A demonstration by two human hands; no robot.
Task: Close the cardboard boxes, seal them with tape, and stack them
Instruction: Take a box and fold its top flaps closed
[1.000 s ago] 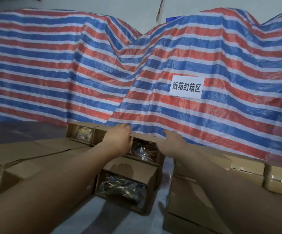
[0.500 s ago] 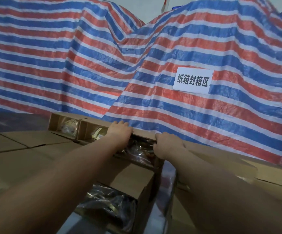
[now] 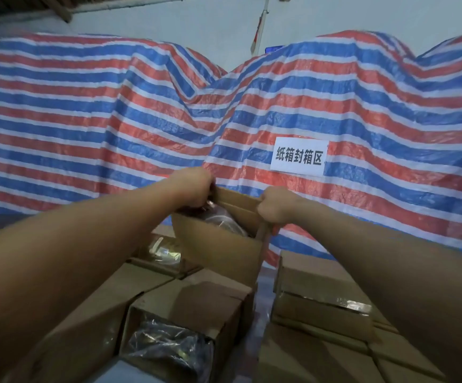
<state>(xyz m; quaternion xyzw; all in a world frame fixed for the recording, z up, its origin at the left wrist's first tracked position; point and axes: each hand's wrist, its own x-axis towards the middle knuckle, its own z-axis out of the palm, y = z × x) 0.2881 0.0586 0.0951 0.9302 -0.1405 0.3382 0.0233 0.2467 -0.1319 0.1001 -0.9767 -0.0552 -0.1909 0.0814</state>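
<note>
Lifting: both hands have one open cardboard box (image 3: 218, 244) up off the pile, tipped toward the camera, in front of the striped tarp (image 3: 114, 120).
Left hand (image 3: 194, 187): fingers curled over the box's far left rim, gripping the cardboard edge.
Right hand (image 3: 275, 207): clenched round the right corner of the same box, thumb side toward the camera (the fingertips themselves are hidden behind the flap).
Held box: mouth open, flaps not folded, a plastic-wrapped item (image 3: 224, 219) showing inside; it hangs above the other cartons and looks clear of them.
Pile below: another open box (image 3: 185, 324) near the camera with a bagged item inside, one more open box (image 3: 163, 252) just behind it under the left forearm, closed cartons (image 3: 321, 294) to the right, one with a glossy strip that looks like tape.
Sign: a white label (image 3: 298, 156) with printed characters is fixed to the tarp behind the hands.
Step in hand: by the look of it, bringing this box to a spot where it can be closed; nothing on it is sealed yet.
Doing it well: keep the mouth facing up so the wrapped item cannot slide out, and hold the walls, not the loose flaps, since thin cardboard will buckle or tear under the load.
Next call: set it flat on a firm surface, fold the short flaps in first, then the long pair so the seam meets evenly for tape.
Watch out: no tape roll is visible in the head view.
</note>
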